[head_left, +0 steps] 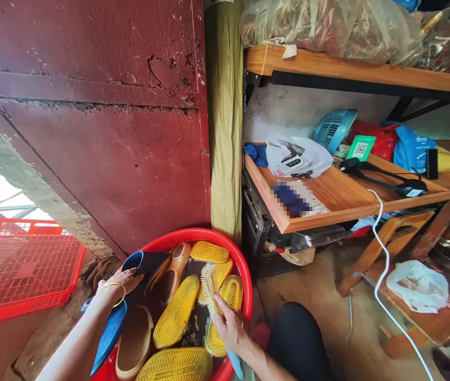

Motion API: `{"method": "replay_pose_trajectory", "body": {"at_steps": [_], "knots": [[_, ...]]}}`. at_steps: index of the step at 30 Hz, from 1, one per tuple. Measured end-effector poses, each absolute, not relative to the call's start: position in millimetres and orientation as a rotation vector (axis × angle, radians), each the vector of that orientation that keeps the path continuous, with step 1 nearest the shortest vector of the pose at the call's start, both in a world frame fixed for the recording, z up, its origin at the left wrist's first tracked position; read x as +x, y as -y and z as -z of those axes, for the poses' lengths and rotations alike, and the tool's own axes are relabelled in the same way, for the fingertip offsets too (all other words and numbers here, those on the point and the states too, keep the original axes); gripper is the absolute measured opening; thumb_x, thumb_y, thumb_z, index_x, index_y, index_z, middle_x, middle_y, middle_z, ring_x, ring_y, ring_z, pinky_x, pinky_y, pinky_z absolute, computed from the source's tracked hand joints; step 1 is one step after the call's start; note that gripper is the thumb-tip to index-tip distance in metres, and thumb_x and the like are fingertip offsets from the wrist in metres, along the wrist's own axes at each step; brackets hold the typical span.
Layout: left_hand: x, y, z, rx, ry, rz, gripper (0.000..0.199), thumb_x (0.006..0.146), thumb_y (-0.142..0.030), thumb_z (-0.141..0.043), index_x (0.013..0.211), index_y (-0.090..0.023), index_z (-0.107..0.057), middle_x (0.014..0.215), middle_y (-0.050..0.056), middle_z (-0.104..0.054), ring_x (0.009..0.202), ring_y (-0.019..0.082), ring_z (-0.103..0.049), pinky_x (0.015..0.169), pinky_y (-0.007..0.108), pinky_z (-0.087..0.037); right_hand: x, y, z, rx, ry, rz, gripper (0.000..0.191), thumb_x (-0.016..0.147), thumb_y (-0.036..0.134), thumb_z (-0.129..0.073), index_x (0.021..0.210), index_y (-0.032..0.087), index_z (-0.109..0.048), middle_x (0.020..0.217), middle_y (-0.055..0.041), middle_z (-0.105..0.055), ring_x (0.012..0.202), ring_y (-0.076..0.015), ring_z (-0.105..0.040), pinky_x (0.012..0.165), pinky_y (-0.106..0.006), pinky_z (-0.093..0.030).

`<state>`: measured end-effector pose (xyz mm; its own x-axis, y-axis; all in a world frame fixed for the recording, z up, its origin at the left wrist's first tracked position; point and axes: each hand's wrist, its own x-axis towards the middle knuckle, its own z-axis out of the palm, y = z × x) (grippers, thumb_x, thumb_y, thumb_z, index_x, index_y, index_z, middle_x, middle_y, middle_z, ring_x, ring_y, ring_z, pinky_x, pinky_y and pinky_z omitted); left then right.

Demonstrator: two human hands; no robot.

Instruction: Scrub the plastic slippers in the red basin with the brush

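Below me a red basin (247, 275) holds dark water and several shoes, among them yellow patterned soles (177, 311) and a tan clog (134, 344). My right hand (230, 325) is closed on a brush (209, 286), its pale bristles over the yellow soles on the right side. At the basin's left edge my left hand (121, 280), with a bangle on the wrist, touches a dark shoe with a blue rim (133, 261). Its fingers are partly spread and bent over the shoe. A blue shoe (110, 333) lies beneath the left wrist.
A red plastic crate (22, 270) stands at the left beside a dark red door (129, 159). Wooden shelves (363, 209) with bags, a blue fan and a headset are on the right. A white cable (383, 275) hangs down near a wooden stool.
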<state>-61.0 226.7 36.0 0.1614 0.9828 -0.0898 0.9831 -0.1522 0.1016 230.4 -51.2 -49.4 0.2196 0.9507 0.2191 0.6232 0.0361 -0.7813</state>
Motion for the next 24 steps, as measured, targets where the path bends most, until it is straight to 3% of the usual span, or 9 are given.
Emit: {"method": "replay_pose_trajectory", "body": {"at_steps": [5,10,13,15,18,24], "knots": [[-47,-206,-50,2.342,-2.019,0.147,0.049,0.089,-0.041,-0.045,0.123,-0.013,-0.066,0.127,0.021,-0.068,0.117,0.04,-0.064,0.101,0.058,-0.043,233,52,49,-1.667,1.544,-0.509,0.054,0.094,0.028,-0.051,0.148,0.025,-0.051,0.125,-0.0095,-0.071,0.102,-0.0279,-0.073,0.093,-0.04,-0.057],[-7,-164,-56,2.689,-1.881,-0.21,0.05,0.095,-0.041,-0.039,0.134,-0.015,-0.057,0.13,0.019,-0.066,0.125,0.034,-0.058,0.107,0.048,-0.04,231,51,49,-1.652,1.496,-0.566,0.056,0.093,0.027,-0.051,0.148,0.029,-0.05,0.128,-0.0067,-0.07,0.104,-0.0263,-0.073,0.096,-0.038,-0.056],[19,-151,-30,2.54,-1.643,-0.038,0.043,0.097,-0.036,-0.035,0.127,-0.019,-0.061,0.125,0.016,-0.069,0.111,0.03,-0.067,0.096,0.04,-0.048,231,51,49,-1.639,1.475,-0.582,0.056,0.094,0.029,-0.049,0.15,0.026,-0.048,0.133,-0.0088,-0.067,0.108,-0.0279,-0.071,0.095,-0.041,-0.056],[30,-150,-5,2.375,-1.704,0.055,0.046,0.094,-0.035,-0.042,0.132,-0.014,-0.057,0.126,0.02,-0.068,0.113,0.032,-0.067,0.095,0.04,-0.049,231,51,48,-1.633,1.472,-0.585,0.056,0.094,0.028,-0.048,0.15,0.025,-0.049,0.134,-0.0098,-0.066,0.111,-0.028,-0.07,0.096,-0.04,-0.056],[37,-154,33,2.201,-1.875,0.068,0.062,0.089,-0.038,-0.052,0.14,-0.003,-0.048,0.137,0.029,-0.058,0.123,0.038,-0.062,0.099,0.043,-0.048,232,51,48,-1.611,1.486,-0.557,0.056,0.093,0.027,-0.049,0.149,0.025,-0.05,0.134,-0.0095,-0.066,0.115,-0.0269,-0.068,0.097,-0.036,-0.056],[49,-152,70,2.013,-2.012,-0.049,0.074,0.09,-0.037,-0.047,0.152,0.0,-0.03,0.156,0.032,-0.034,0.126,0.041,-0.059,0.099,0.046,-0.049,232,50,48,-1.671,1.483,-0.535,0.055,0.093,0.028,-0.05,0.148,0.028,-0.051,0.129,-0.0066,-0.07,0.104,-0.0265,-0.073,0.093,-0.036,-0.058]]}}
